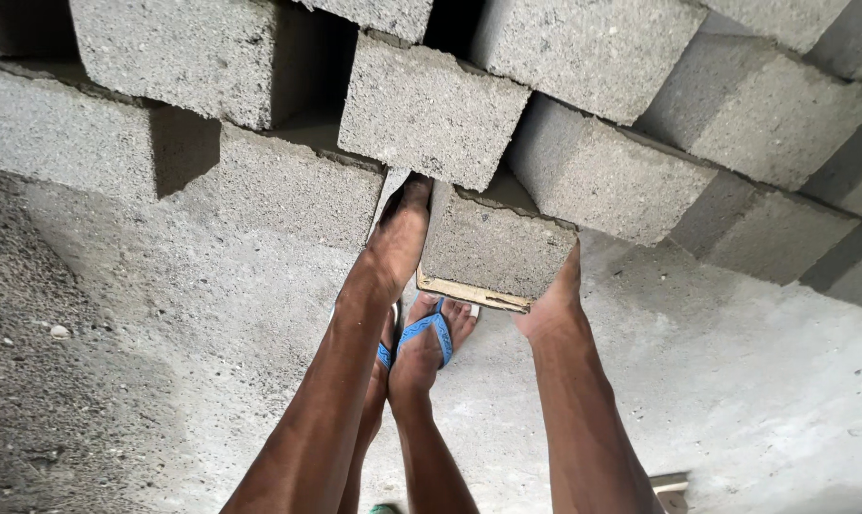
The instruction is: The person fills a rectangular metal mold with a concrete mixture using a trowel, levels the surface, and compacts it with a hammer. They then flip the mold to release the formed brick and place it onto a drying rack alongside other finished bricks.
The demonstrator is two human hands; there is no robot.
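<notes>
A grey concrete block (493, 246) sits low in a stack of similar blocks, resting on a thin wooden board (469, 293). My left hand (401, 231) presses flat against the block's left side, fingers reaching up into the gap. On the block's right side my right hand (555, 300) grips its lower corner. The block is held between both hands, just above my feet in blue flip-flops (429, 333).
Stacked concrete blocks (431, 109) fill the upper half of the view in staggered rows. Below them is a rough concrete floor (754, 381), with loose sand or gravel (50, 381) at the left. A small wooden piece (671, 485) lies near the bottom right.
</notes>
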